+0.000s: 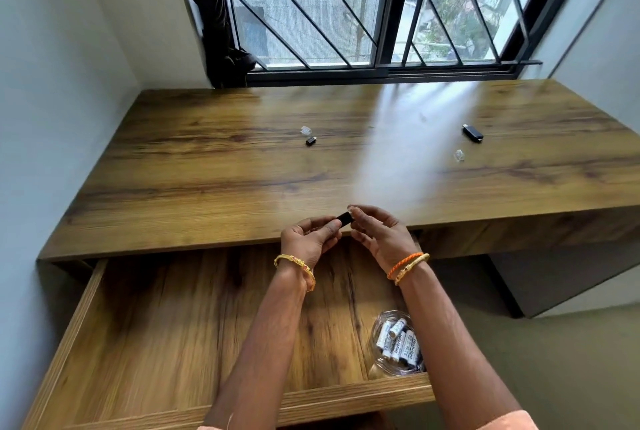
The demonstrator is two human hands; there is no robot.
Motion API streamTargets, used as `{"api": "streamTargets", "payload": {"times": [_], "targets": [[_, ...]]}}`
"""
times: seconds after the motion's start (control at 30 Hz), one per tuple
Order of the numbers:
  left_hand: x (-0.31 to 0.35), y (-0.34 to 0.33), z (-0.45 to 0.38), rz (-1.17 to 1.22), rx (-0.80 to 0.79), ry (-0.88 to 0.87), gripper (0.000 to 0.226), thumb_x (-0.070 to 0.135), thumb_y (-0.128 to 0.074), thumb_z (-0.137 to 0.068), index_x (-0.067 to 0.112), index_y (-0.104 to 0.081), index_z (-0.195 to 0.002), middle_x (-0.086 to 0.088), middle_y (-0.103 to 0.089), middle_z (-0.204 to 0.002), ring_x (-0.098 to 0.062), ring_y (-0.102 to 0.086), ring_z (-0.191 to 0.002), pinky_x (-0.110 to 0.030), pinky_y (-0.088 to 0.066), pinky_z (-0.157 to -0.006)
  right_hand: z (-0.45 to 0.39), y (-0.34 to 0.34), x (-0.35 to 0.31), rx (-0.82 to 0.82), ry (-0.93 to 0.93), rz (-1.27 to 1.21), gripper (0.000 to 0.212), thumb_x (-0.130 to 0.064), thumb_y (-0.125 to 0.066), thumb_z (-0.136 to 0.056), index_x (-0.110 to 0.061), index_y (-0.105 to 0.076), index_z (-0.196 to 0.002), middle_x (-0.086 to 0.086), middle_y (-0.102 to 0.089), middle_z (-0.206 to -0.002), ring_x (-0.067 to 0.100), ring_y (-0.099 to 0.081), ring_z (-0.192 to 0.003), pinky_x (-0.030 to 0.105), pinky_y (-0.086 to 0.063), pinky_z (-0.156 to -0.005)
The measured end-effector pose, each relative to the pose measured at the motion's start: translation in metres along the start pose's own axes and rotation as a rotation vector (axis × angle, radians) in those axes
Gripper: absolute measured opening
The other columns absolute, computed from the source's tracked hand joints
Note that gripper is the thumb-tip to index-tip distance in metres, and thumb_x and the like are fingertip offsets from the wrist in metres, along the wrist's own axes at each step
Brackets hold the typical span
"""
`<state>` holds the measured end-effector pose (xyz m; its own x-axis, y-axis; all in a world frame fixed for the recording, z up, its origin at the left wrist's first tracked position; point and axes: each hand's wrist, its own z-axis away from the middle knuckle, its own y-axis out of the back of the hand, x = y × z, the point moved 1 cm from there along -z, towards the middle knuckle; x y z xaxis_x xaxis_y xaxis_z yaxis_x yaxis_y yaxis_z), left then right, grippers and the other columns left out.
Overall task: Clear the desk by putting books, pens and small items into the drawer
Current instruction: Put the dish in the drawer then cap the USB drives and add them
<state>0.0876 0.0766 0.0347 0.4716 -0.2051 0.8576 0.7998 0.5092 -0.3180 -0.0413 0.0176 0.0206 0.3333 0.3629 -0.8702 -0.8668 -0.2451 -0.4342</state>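
Both hands meet over the desk's front edge, above the open wooden drawer point(104, 343). My left hand point(310, 242) pinches a small black USB-like device point(344, 218), and my right hand point(379, 235) holds a clear cap at the device's far end. On the desk point(207, 170) lie a small black adapter point(310, 141) beside a clear cap point(305, 130), and farther right a black stick point(472, 133) with another clear cap point(459, 155) near it. Inside the drawer, at its right front corner, sits a clear bowl of batteries point(398, 343).
A barred window point(363, 7) runs along the back of the desk, with a dark curtain point(214, 14) bunched at its left. Walls close in on the left and right sides. The drawer's front panel point(311, 402) lies beneath my forearms.
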Motion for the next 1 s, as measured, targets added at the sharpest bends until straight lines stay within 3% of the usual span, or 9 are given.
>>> {"api": "streamTargets", "payload": {"times": [0.33, 0.47, 0.63, 0.83, 1.0], "targets": [[-0.002, 0.006, -0.004, -0.049, 0.036, -0.024, 0.014, -0.003, -0.072, -0.076, 0.0, -0.069, -0.089, -0.009, -0.068, -0.078, -0.014, -0.066, -0.065, -0.015, -0.055, -0.059, -0.005, 0.007, 0.003, -0.056, -0.013, 0.057, 0.014, 0.0, -0.06, -0.086, -0.006, -0.068, -0.096, 0.002, -0.072, -0.076, 0.011, -0.068, -0.073, 0.021, -0.056, -0.068], [0.0, 0.008, -0.005, -0.107, 0.025, -0.03, 0.011, -0.005, -0.071, -0.076, -0.001, -0.069, -0.087, -0.009, -0.068, -0.076, -0.009, -0.066, -0.057, -0.016, -0.056, -0.06, -0.008, 0.008, 0.001, -0.073, -0.001, 0.126, 0.014, 0.003, -0.062, -0.083, -0.005, -0.068, -0.094, 0.004, -0.074, -0.078, 0.013, -0.071, -0.076, 0.023, -0.056, -0.07], [0.003, 0.011, -0.008, -0.21, 0.019, -0.066, 0.01, -0.005, -0.071, -0.076, 0.002, -0.069, -0.083, -0.009, -0.068, -0.079, -0.016, -0.066, -0.067, -0.018, -0.058, -0.063, -0.01, 0.007, 0.0, -0.084, -0.022, 0.144, 0.021, -0.005, -0.071, -0.067, -0.004, -0.069, -0.088, 0.009, -0.074, -0.078, 0.019, -0.071, -0.077, 0.026, -0.058, -0.071], [0.0, 0.014, -0.018, -0.3, 0.033, -0.077, 0.008, -0.003, -0.072, -0.077, 0.003, -0.071, -0.083, -0.01, -0.068, -0.077, -0.017, -0.067, -0.065, -0.023, -0.059, -0.068, -0.016, 0.006, 0.0, -0.073, -0.032, 0.196, 0.016, 0.011, -0.064, -0.077, -0.004, -0.069, -0.077, 0.011, -0.07, -0.078, 0.019, -0.071, -0.074, 0.027, -0.06, -0.067], [-0.011, 0.021, -0.026, -0.318, 0.044, -0.025, 0.009, -0.008, -0.069, -0.077, -0.005, -0.069, -0.086, -0.011, -0.065, -0.075, -0.018, -0.064, -0.065, -0.018, -0.057, -0.059, -0.019, 0.006, 0.005, -0.092, -0.076, 0.341, 0.014, 0.014, -0.063, -0.079, 0.0, -0.064, -0.078, 0.014, -0.064, -0.081, 0.013, -0.07, -0.068, 0.027, -0.06, -0.068]]}}
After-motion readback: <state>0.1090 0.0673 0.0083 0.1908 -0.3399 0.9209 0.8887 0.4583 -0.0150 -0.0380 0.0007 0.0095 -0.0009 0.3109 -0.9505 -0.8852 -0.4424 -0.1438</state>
